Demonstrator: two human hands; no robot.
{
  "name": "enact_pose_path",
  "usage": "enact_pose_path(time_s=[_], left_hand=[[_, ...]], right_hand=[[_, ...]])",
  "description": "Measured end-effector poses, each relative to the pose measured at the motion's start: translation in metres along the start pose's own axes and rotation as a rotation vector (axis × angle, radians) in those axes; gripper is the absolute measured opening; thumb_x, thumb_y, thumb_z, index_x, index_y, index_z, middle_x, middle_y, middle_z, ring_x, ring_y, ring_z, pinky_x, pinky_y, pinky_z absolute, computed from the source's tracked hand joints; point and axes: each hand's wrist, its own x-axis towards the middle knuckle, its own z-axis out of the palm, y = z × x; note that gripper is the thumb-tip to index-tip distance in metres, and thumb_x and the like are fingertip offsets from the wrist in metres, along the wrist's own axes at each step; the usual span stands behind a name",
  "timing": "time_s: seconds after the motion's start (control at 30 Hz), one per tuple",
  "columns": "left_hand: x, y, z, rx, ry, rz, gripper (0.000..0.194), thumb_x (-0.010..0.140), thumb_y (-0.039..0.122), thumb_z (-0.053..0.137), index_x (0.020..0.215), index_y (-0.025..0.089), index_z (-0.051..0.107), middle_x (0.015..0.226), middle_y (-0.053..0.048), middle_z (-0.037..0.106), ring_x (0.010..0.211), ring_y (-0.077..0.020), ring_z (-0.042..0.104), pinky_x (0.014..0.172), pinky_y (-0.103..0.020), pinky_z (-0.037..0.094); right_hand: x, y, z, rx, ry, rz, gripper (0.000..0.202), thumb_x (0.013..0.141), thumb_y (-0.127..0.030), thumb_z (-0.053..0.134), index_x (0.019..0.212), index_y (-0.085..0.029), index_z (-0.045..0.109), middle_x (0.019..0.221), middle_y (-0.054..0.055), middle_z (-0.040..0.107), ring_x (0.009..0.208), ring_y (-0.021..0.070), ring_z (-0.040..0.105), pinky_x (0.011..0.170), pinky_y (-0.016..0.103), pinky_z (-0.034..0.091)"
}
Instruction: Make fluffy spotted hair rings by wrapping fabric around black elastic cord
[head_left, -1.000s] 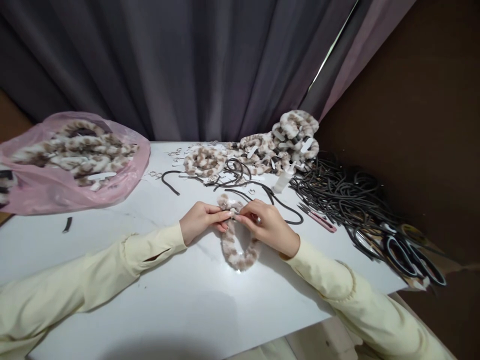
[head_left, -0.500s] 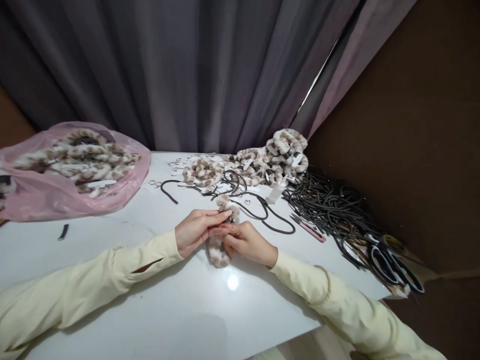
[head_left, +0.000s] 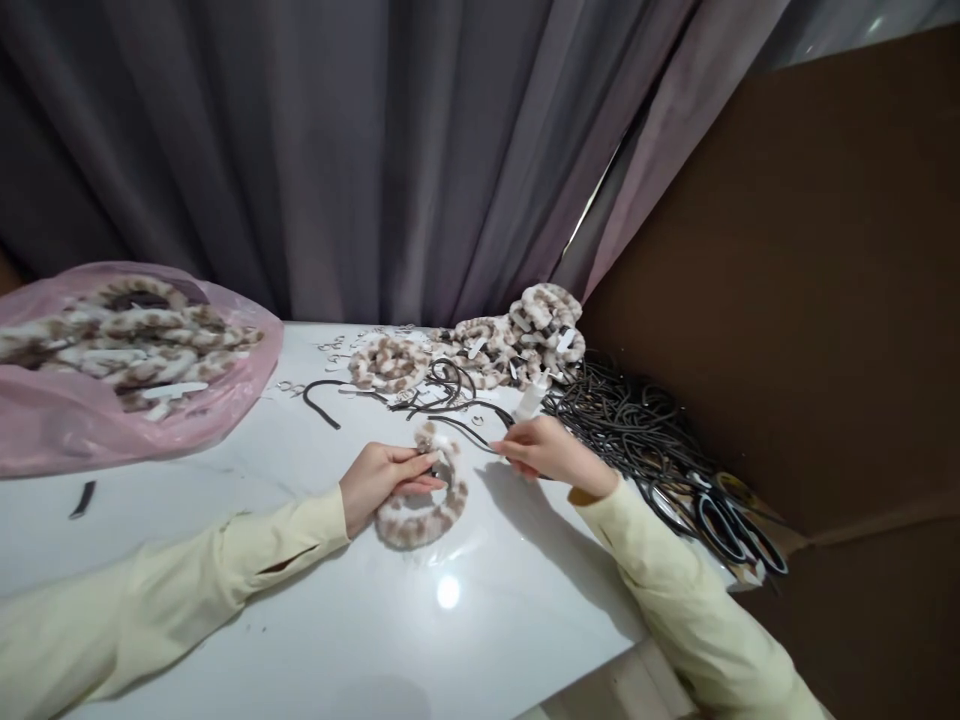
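A fluffy white ring with brown spots [head_left: 424,528] lies on the table, standing partly off it at the far side. My left hand [head_left: 390,477] pinches its left upper part between thumb and fingers, near a small dark fitting inside the ring. To the right, my right hand [head_left: 551,452] is over the black cords, in front of a small white bottle [head_left: 530,398]. Its fingers are curled together, with the fingertips at a loose black cord [head_left: 463,430]. Whether they grip that cord is hidden.
A pink plastic bag [head_left: 247,400] full of fluffy rings sits at the left. More spotted rings [head_left: 551,310] are piled at the back. At the right lie a heap of black cords [head_left: 622,410] and scissors [head_left: 739,530]. A short black piece [head_left: 84,499] lies at left.
My right hand has left the fluffy ring and moved right to the cords. My left hand keeps hold of the ring, now seen more fully. The view has shifted somewhat.
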Motion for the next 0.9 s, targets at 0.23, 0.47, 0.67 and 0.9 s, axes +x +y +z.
enact_pose_path(time_s=[0.23,0.47,0.67,0.9], left_hand=[[-0.003,0.002,0.003,0.049,0.023,0.013,0.014,0.074,0.021,0.067,0.078,0.008,0.069,0.073,-0.009,0.072,0.074,-0.0146,0.069,0.065,-0.014,0.055],[0.0,0.002,0.003,-0.009,0.077,0.039,0.012,0.075,0.017,0.065,0.079,0.007,0.068,0.075,-0.01,0.072,0.074,-0.0152,0.069,0.066,-0.015,0.056],[0.001,0.002,0.003,-0.009,0.094,0.039,0.013,0.074,0.019,0.066,0.079,0.007,0.069,0.077,-0.01,0.072,0.074,-0.0167,0.069,0.069,-0.019,0.057],[0.002,0.003,0.004,-0.002,0.08,0.039,0.014,0.076,0.018,0.064,0.081,0.005,0.068,0.073,-0.01,0.072,0.075,-0.0168,0.069,0.067,-0.019,0.057]], right_hand=[[0.023,0.063,-0.026,-0.055,0.518,0.093,0.039,0.057,-0.044,0.07,0.079,-0.012,0.063,0.074,0.006,0.064,0.065,0.0159,0.055,0.058,0.024,0.04],[0.027,0.051,-0.012,0.095,0.384,-0.025,0.042,0.074,-0.051,0.051,0.084,-0.011,0.059,0.079,0.008,0.063,0.072,0.0165,0.057,0.066,0.027,0.044],[-0.048,-0.007,0.005,-0.06,0.17,-0.05,0.042,0.083,-0.047,0.047,0.099,-0.013,0.063,0.065,0.003,0.062,0.053,0.012,0.05,0.048,0.021,0.037],[-0.057,-0.024,0.032,-0.162,0.275,-0.048,0.042,0.08,-0.047,0.052,0.097,-0.011,0.065,0.074,0.004,0.066,0.048,0.0102,0.046,0.047,0.022,0.037]])
